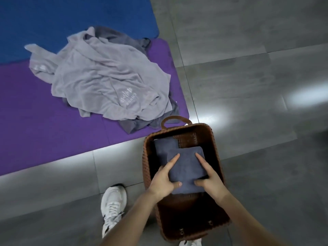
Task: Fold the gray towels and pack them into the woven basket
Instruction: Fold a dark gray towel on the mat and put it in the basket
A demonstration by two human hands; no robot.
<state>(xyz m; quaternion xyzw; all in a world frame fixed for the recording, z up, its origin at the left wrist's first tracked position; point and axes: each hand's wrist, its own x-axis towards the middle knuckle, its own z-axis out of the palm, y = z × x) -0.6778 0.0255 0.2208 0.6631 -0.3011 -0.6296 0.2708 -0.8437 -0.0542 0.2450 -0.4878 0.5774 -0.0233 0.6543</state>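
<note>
- We are gripping the folded towel (186, 164) with both hands. Our left hand (164, 180) is pinching its left edge and our right hand (209, 176) its right edge. Thumbs and forefingers are lying on top, and the other fingers are hidden underneath.
- We are, by our reckoning, packing: the towel is sitting inside the basket (213, 139), around its middle. We cannot tell whether it is touching the bottom.
- Next we are probably needing to lower it flat, then slide our fingers out without loosening the fold.
- A second folded towel (164, 146) is lying in the basket's far left corner, partly under the one we are holding.
- More towels are waiting in a loose pile (106, 82) by the right edge of the purple mat (35, 121), near the basket.
</note>
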